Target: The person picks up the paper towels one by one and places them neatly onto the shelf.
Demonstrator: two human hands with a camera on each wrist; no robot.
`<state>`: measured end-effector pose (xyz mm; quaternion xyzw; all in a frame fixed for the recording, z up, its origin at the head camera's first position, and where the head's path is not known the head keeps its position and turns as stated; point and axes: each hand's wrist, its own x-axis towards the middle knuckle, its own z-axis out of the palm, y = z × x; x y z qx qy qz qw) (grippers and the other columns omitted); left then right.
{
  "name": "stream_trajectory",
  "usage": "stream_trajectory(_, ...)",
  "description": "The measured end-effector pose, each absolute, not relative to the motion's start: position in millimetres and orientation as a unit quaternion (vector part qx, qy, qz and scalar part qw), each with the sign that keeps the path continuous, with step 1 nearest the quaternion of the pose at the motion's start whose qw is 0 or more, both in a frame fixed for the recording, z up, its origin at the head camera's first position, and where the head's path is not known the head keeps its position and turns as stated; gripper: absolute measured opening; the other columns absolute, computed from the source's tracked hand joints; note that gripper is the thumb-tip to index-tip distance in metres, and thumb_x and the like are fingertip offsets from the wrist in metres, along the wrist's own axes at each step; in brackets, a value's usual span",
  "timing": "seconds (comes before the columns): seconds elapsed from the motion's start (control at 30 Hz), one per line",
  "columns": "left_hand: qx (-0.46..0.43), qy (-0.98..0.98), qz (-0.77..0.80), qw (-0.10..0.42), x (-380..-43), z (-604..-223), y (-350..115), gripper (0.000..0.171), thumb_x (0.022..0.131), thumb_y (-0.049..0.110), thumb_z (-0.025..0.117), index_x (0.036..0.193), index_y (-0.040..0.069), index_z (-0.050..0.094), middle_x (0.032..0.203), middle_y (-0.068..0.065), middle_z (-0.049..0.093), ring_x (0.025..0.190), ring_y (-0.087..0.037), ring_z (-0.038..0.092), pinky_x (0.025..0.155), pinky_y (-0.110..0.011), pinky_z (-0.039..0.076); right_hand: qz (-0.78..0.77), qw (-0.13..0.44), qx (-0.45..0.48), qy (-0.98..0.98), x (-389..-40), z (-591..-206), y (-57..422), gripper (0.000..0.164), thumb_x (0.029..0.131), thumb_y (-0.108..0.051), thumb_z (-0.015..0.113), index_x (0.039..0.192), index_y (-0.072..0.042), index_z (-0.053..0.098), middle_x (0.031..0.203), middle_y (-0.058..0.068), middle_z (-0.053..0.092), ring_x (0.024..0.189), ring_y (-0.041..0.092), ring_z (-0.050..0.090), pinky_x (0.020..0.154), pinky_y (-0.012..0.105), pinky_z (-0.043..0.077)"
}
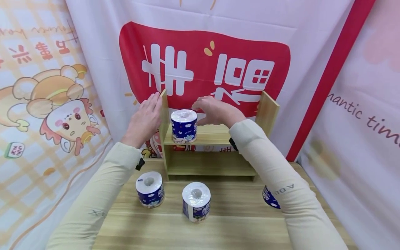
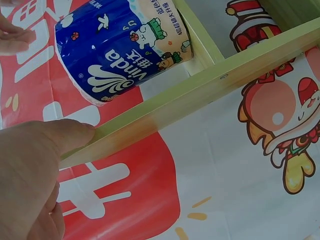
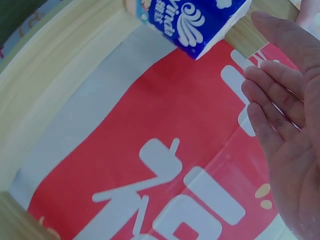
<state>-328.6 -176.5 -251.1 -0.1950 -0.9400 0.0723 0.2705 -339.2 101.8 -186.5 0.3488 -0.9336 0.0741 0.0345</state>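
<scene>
A blue-wrapped toilet roll (image 1: pixel 184 128) stands upright at the left end of the upper board of a small wooden shelf (image 1: pixel 212 163). My right hand (image 1: pixel 215 110) is just right of that roll, its fingers extended and nothing in its grasp. In the right wrist view, the fingertips (image 3: pixel 252 87) show apart from the wrapper. On the other side, my left hand (image 1: pixel 145 119) rests against the shelf's left side panel (image 1: pixel 164 118) with its fingers straight. The left wrist view shows the thumb (image 2: pixel 75 134) touching the panel's top end.
Two more toilet rolls stand on the wooden table (image 1: pixel 237 229) before the shelf: one at the left (image 1: pixel 150 189), one near the middle (image 1: pixel 196 201). Another roll (image 1: pixel 270 198) is partly hidden by the right sleeve. Printed cloth (image 1: pixel 203 14) hangs behind and at both sides.
</scene>
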Motion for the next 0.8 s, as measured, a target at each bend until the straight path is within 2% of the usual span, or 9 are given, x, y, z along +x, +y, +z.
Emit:
stream_trajectory(0.23, -0.194, -0.936, 0.084, 0.281, -331.0, -250.3, -177.3, 0.071, 0.105, 0.016, 0.055, 0.164, -0.007, 0.023, 0.174, -0.025, 0.023, 0.163, -0.041, 0.024, 0.131, -0.053, 0.029, 0.047, 0.018, 0.336, -0.941, -330.1, -184.4, 119.9, 0.065, 0.089, -0.028, 0.086, 0.149, -0.016, 0.061, 0.149, 0.006, 0.063, 0.140, 0.026, 0.058, 0.113, 0.042, 0.056)
stream_trajectory(0.5, -0.190, -0.937, 0.090, 0.279, -336.6, -248.8, -177.2, 0.085, 0.097, 0.020, 0.069, 0.164, -0.006, 0.023, 0.174, -0.024, 0.023, 0.163, -0.040, 0.023, 0.132, -0.053, 0.028, 0.036, 0.009, 0.324, -0.945, -321.8, -194.0, 147.9, 0.067, 0.086, -0.030, 0.089, 0.147, -0.019, 0.063, 0.147, 0.004, 0.066, 0.138, 0.027, 0.061, 0.112, 0.045, 0.057)
stream_trajectory(0.8, -0.199, -0.936, 0.064, 0.282, -343.3, -249.3, -178.0, 0.090, 0.094, 0.022, 0.073, 0.164, -0.005, 0.024, 0.174, -0.025, 0.023, 0.162, -0.042, 0.024, 0.132, -0.055, 0.027, 0.002, -0.003, 0.310, -0.951, -309.0, -214.1, 185.9, 0.068, 0.084, -0.032, 0.090, 0.146, -0.018, 0.064, 0.147, 0.007, 0.065, 0.137, 0.030, 0.060, 0.109, 0.048, 0.058)
